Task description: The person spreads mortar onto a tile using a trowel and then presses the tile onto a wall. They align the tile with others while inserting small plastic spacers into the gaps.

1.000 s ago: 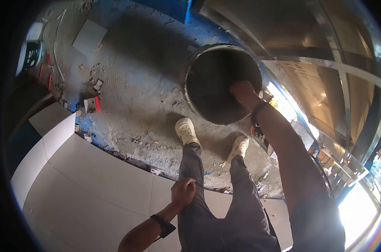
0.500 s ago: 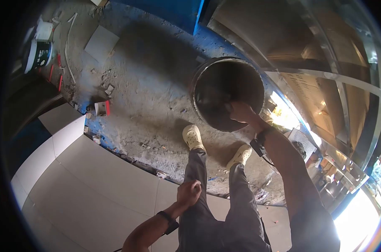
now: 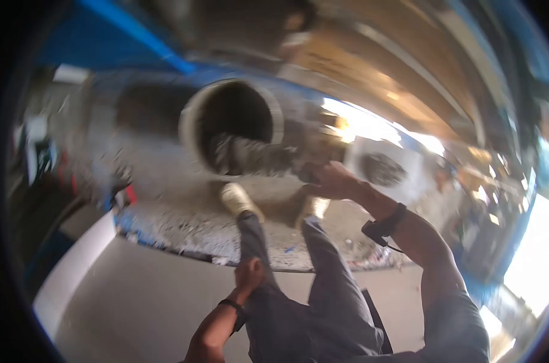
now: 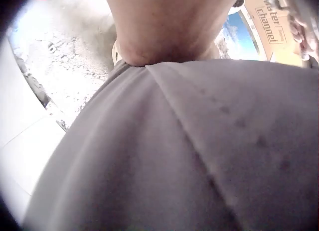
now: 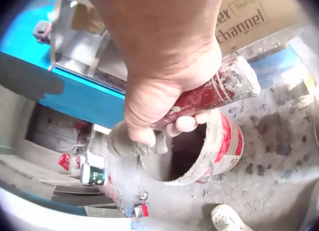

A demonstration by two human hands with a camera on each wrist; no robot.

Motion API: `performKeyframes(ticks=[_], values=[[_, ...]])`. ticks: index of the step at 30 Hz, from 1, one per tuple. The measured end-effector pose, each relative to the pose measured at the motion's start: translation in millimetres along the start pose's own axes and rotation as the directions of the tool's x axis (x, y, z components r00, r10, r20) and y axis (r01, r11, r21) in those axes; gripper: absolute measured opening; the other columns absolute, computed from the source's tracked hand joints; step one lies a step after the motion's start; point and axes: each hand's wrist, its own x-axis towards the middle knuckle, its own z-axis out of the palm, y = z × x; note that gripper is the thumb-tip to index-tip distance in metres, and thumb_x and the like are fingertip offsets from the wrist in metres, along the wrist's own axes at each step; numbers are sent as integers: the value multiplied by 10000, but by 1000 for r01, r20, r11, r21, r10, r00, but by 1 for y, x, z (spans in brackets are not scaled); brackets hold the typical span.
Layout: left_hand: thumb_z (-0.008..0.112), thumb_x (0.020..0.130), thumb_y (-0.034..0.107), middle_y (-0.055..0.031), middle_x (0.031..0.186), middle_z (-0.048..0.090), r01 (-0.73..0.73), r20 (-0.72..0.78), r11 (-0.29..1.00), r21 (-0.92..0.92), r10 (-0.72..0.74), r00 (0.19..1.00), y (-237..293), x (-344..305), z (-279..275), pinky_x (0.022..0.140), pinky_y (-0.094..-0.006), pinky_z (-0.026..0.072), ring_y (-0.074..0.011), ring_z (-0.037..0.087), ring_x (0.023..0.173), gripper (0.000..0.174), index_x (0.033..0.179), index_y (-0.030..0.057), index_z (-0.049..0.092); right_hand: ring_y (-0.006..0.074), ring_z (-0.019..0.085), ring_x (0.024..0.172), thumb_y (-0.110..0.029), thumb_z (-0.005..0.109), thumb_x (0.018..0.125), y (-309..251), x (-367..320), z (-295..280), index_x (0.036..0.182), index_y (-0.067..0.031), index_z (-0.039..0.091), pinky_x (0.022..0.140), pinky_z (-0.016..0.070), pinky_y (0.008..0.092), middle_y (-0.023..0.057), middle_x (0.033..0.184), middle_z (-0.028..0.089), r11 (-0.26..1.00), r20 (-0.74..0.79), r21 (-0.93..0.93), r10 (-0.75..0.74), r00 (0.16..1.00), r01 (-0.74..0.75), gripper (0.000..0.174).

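Observation:
My right hand (image 3: 335, 180) grips the red, mortar-crusted handle of a trowel (image 5: 202, 99), the fingers wrapped around it in the right wrist view. A lump of wet grey mortar (image 3: 259, 156) lies along the trowel's blade, just in front of the bucket (image 3: 191, 124). That bucket has a crusted rim and a red-and-white outside in the right wrist view. My left hand (image 3: 249, 275) rests on the left thigh, fingers curled with nothing in them. Grey trouser cloth (image 4: 164, 151) fills most of the left wrist view and hides those fingers.
A pale square slab (image 3: 360, 158) with a grey mortar patch lies right of the bucket. Cardboard boxes (image 3: 347, 66) in a metal frame stand behind. Laid tiles (image 3: 159, 290) cover the near floor, and rough ground with rubble borders them. A pail (image 5: 93, 175) stands farther off.
My right hand has come up out of the bucket and moved right, bringing out the trowel with mortar. The head view has swung and blurred. The left hand stays on the thigh.

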Motion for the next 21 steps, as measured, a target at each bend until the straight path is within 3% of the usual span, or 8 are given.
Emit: performKeyframes(ticks=[4, 6, 8, 11, 14, 16, 19, 21], values=[[573, 823, 190, -159, 933, 683, -60, 79, 990, 127, 50, 996, 15, -2, 23, 808, -459, 504, -361, 642, 910, 191, 925, 74, 686, 280, 659, 655, -319, 663, 850, 55, -167, -31, 949, -106, 589, 573, 523, 402, 70, 759, 654, 968, -293, -247, -44, 955, -31, 246], [572, 824, 183, -159, 935, 682, -76, 119, 984, 163, 57, 991, 21, 0, 26, 809, -459, 502, -359, 642, 910, 189, 929, 75, 686, 275, 657, 615, -290, 663, 845, 100, -229, -32, 919, -103, 594, 542, 529, 404, 76, 711, 650, 918, -406, -317, 95, 909, -237, 212], [571, 826, 170, -158, 945, 679, -56, 143, 983, 178, 30, 989, 25, 0, 25, 807, -460, 501, -360, 640, 913, 179, 926, 68, 680, 222, 686, 649, -141, 571, 857, 166, -272, -24, 1016, -165, 640, 561, 566, 384, 66, 672, 652, 760, -194, -494, 377, 906, -422, 175], [579, 829, 176, -161, 948, 678, -121, 157, 967, 224, 86, 984, 13, 4, 20, 806, -459, 502, -365, 639, 915, 175, 922, 62, 673, 294, 691, 652, -157, 529, 888, 228, -316, 7, 970, -75, 588, 606, 541, 467, 126, 723, 688, 715, -186, -431, 526, 830, -550, 130], [588, 831, 194, -169, 965, 675, -148, 172, 979, 141, 123, 977, 13, 0, 9, 821, -454, 505, -371, 637, 923, 203, 967, 70, 673, 284, 683, 639, -193, 491, 939, 207, -334, 45, 1015, -82, 579, 603, 544, 447, 114, 734, 686, 729, -267, -255, 579, 771, -636, 161], [593, 834, 208, -169, 974, 673, -183, 250, 971, 156, 141, 958, 12, 2, 6, 830, -452, 505, -372, 637, 925, 218, 990, 77, 671, 253, 658, 635, -233, 480, 977, 162, -319, 36, 1028, -105, 569, 593, 540, 436, 72, 713, 663, 705, -126, -41, 699, 704, -708, 164], [612, 843, 265, -168, 1015, 670, -161, 346, 968, 191, 87, 934, 12, -1, 4, 859, -447, 502, -369, 634, 962, 260, 1034, 99, 669, 304, 636, 625, -211, 598, 879, 119, -291, 39, 1023, -119, 565, 556, 495, 448, 98, 758, 661, 882, -311, 40, 458, 833, -470, 174], [630, 839, 303, -169, 1031, 671, -272, 358, 949, 158, 202, 912, 14, -4, -1, 870, -440, 500, -359, 627, 996, 285, 1031, 96, 674, 322, 635, 634, -202, 600, 864, 88, -254, 19, 1021, -118, 563, 551, 486, 458, 110, 774, 665, 940, -316, 16, 328, 890, -341, 181]])
